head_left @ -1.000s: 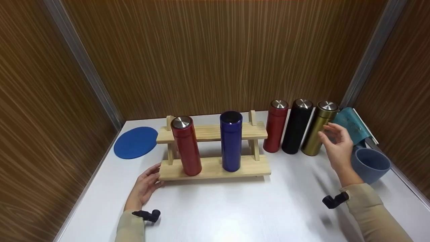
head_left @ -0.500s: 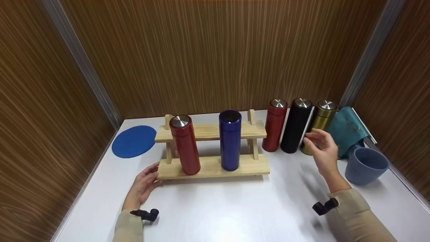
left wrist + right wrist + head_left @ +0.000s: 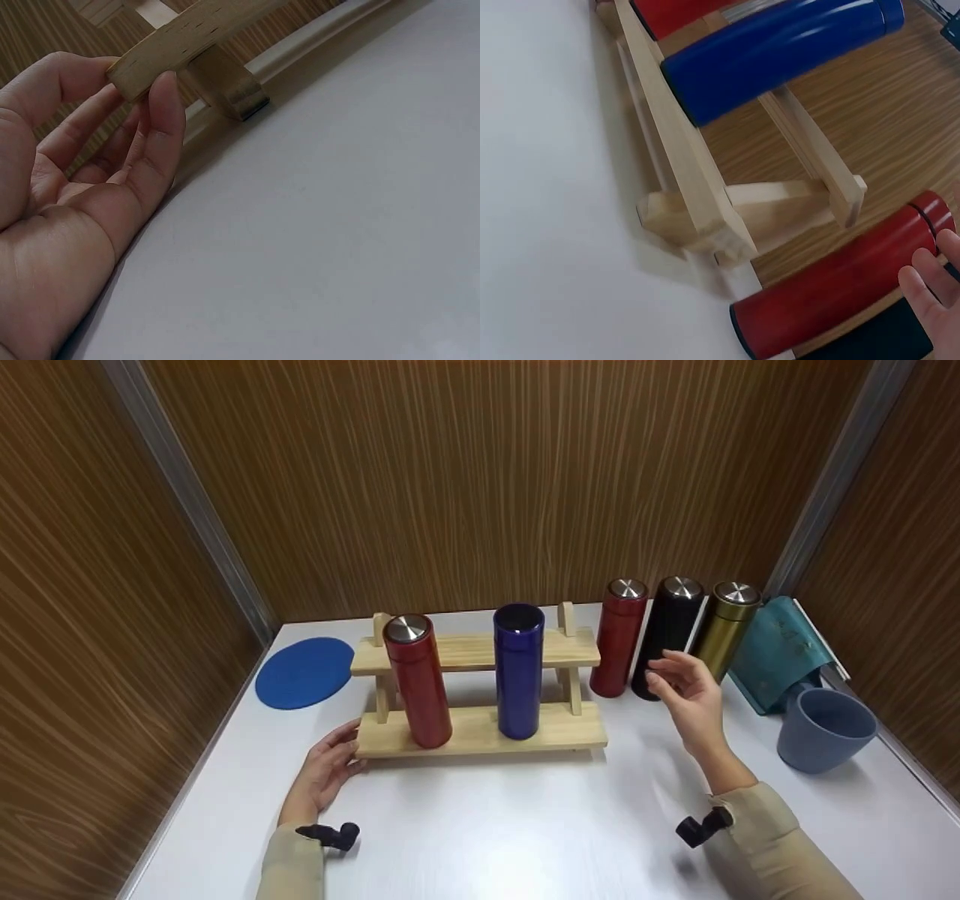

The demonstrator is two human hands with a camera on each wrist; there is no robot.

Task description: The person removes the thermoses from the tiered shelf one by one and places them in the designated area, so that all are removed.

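A two-tier wooden rack (image 3: 480,733) stands mid-table. On its lower shelf stand a red bottle (image 3: 418,682) and a blue bottle (image 3: 517,671). To the right, on the table, stand a second red bottle (image 3: 617,637), a black bottle (image 3: 666,622) and a gold bottle (image 3: 727,622). My right hand (image 3: 684,694) hovers just in front of the black bottle, fingers loosely spread, holding nothing. My left hand (image 3: 328,765) rests on the table, and its fingers (image 3: 161,105) touch the left end of the lower shelf (image 3: 172,37). The right wrist view shows the rack (image 3: 690,172), the blue bottle (image 3: 780,52) and the table's red bottle (image 3: 840,289).
A round blue coaster (image 3: 304,673) lies at the back left. A teal pouch (image 3: 780,649) leans in the back right corner, with a blue-grey cup (image 3: 823,729) in front of it. Wood-grain walls close in on three sides. Bare white table lies in front of the rack.
My right hand has moved left, from the gold bottle to in front of the black one. The left hand has stayed at the rack's end.
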